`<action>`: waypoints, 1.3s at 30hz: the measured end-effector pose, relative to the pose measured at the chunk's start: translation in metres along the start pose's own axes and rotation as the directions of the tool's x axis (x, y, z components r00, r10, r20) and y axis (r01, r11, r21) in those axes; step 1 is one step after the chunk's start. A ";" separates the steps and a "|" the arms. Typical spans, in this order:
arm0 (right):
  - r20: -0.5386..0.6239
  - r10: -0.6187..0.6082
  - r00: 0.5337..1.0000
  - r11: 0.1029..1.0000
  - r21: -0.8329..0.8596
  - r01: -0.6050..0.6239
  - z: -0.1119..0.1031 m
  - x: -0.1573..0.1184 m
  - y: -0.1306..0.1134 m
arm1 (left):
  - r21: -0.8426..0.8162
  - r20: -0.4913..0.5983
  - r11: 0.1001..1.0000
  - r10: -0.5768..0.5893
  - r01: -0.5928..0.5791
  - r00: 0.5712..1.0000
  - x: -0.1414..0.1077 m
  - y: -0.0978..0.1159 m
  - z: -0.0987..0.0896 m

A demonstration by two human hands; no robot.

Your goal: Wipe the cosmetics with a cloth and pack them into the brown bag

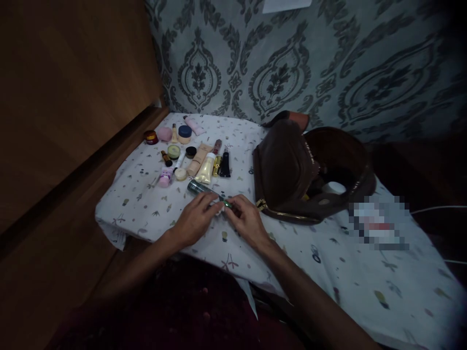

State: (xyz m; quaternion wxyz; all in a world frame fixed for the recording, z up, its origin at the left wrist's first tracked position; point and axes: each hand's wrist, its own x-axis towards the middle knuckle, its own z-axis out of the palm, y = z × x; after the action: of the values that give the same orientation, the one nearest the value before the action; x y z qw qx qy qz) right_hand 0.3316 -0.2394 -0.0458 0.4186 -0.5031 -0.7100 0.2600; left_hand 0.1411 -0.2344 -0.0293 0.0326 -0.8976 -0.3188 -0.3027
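My left hand (pixel 195 218) and my right hand (pixel 248 218) meet just above the cloth near the table's front edge. Between their fingertips is a slim, shiny green item (pixel 227 203), pinched by my right fingers; its kind is too small to tell. The left fingers are closed and bent down beside it, and a bit of white shows under them. Behind the left fingers lies a dark green cylindrical tube (pixel 199 188), its right end partly covered. Just beyond it are a gold tube with a white cap (pixel 206 168), a beige tube (pixel 199 159) and a black tube (pixel 225 164).
A brown leather bag (pixel 284 170) stands unzipped on the right, a white round lid (pixel 334 188) inside it. Farther left are several jars, including a blue-lidded jar (pixel 185 134) and a pink tube (pixel 166 176). A wooden cabinet (pixel 80 97) borders the table's left side.
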 end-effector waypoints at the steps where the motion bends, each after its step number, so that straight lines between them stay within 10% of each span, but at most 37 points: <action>1: -0.006 -0.014 1.000 1.000 -0.025 0.014 -0.001 0.000 0.000 | -0.004 -0.008 1.000 -0.025 0.025 1.000 0.001 -0.005 0.000; 11: -0.026 -0.034 0.999 0.997 -0.070 0.032 0.005 -0.002 0.007 | -0.069 -0.099 0.963 -0.265 0.259 0.959 -0.004 -0.067 -0.003; 22: 0.069 0.037 0.997 0.999 -0.025 -0.036 -0.003 -0.003 -0.005 | -0.021 -0.008 1.000 0.018 -0.018 1.000 -0.003 0.004 0.001; 33: -0.017 0.027 0.999 0.997 -0.069 -0.028 0.004 -0.001 0.009 | 0.061 -0.058 0.970 -0.233 0.237 0.971 -0.004 -0.059 -0.007; 39: 0.000 0.065 0.998 0.998 0.000 -0.065 0.002 -0.004 0.002 | 0.035 -0.061 0.984 -0.174 0.176 0.983 -0.006 -0.029 -0.002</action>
State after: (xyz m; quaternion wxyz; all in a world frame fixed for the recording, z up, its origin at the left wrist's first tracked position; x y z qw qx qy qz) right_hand 0.3319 -0.2424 -0.0498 0.4097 -0.5258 -0.6935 0.2734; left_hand 0.1197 -0.2153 -0.0352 0.0330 -0.8561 -0.4013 -0.3238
